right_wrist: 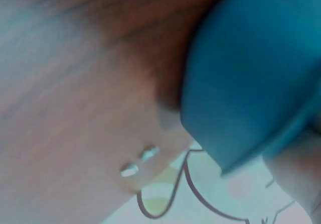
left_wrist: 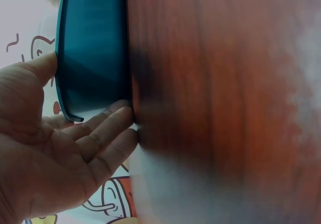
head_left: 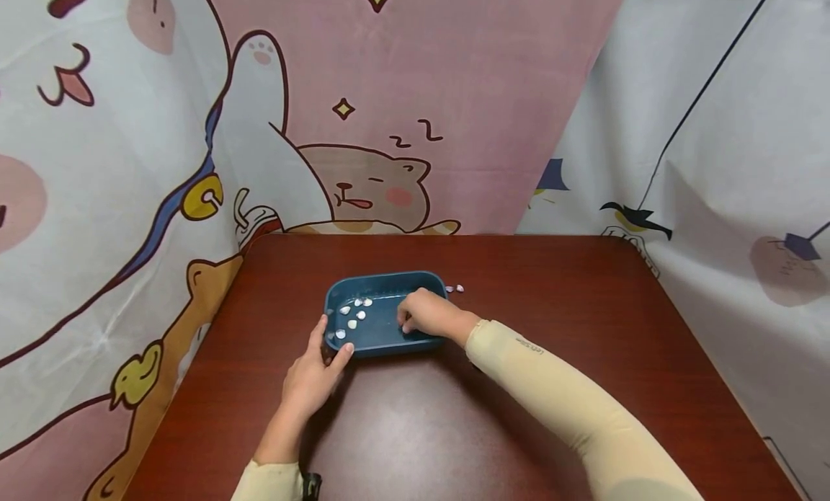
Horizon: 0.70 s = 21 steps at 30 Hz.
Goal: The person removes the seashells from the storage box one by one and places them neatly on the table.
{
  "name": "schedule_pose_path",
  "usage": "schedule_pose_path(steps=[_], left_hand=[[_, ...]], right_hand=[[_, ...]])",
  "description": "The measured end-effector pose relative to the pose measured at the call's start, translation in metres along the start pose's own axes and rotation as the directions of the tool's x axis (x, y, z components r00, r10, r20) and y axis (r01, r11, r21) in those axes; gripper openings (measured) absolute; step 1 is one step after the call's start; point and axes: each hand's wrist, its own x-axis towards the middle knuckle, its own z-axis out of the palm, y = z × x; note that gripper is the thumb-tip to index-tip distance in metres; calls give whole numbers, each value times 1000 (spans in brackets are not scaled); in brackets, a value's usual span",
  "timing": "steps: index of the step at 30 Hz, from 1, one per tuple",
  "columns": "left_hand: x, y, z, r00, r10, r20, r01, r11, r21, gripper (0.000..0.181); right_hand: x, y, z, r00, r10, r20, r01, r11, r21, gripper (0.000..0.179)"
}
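A blue tray (head_left: 382, 279) with raised walls lies on the table. Several small white pieces (head_left: 352, 324), like shells or pebbles, lie scattered on its left half. My left hand (head_left: 311, 377) holds the tray's near left corner; its thumb (left_wrist: 45, 68) is on the rim and the fingers (left_wrist: 108, 133) are low along the outer end. Inside the right half, my right hand (head_left: 428, 313) reaches down with curled fingers near the tray floor. I cannot tell whether a piece is between its fingertips. The right wrist view shows mainly the blurred outer wall of the tray (right_wrist: 241, 83).
Two small pieces (head_left: 460, 288) lie on the brown table (head_left: 551, 285) just beyond the tray's right end. A cartoon-printed cloth (head_left: 454, 68) hangs behind the table and along both sides.
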Motion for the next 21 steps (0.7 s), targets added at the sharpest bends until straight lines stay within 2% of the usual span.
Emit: schedule_pose_path(steps=[2,5,9,12,15,19,21], left_hand=[[0,0,0,1000,3,5,-3,1000,1,92],[0,-1,1,1000,3,3,-3,1000,0,92],[0,-1,1,1000,0,-5,0,1000,-4,91],[1,0,2,1000,7,3,-7,1000,-8,91],[2,1,3,1000,12,11,-12,1000,-11,91],[2,0,3,1000,1,14,-1,1000,-4,92],[1,-1,2,1000,-6,15,6,1000,-1,92]], right_hand=[[-9,0,-9,998,-19,-57,20,999,27,6],[-25,3,-25,989,-1,-146,14,996,93,7],[-46,18,-44,962,27,-270,11,991,136,16],[-66,39,-56,923,40,-382,-3,995,96,24],[-89,66,-64,872,99,-479,-77,995,66,19],[-111,104,-68,818,265,-511,-223,964,143,12],[-117,121,-64,805,323,-498,-276,946,167,11]])
